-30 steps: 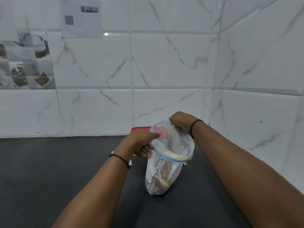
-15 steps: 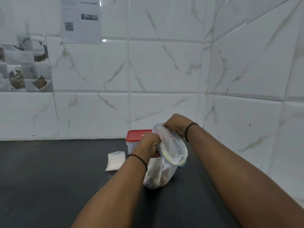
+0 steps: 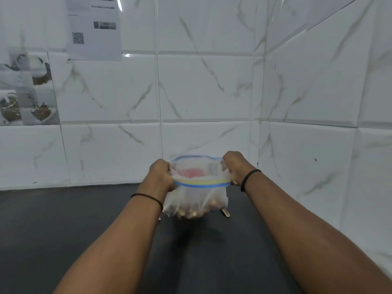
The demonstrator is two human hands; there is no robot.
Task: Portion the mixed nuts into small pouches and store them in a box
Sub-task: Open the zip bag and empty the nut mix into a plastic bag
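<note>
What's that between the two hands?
In the head view, a clear zip bag of mixed nuts, pulled open by left hand and right hand.

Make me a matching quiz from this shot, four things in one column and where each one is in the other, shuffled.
Things:
1. left hand
2. right hand
3. mixed nuts
4. QR-code sheet

Places:
A. stuck on the tiled wall, upper left
B. gripping the zip bag's rim at its right end
C. heaped in the bottom of the zip bag
D. gripping the zip bag's rim at its left end

Pairs: 1-D, 2-B, 3-C, 4-A
</note>
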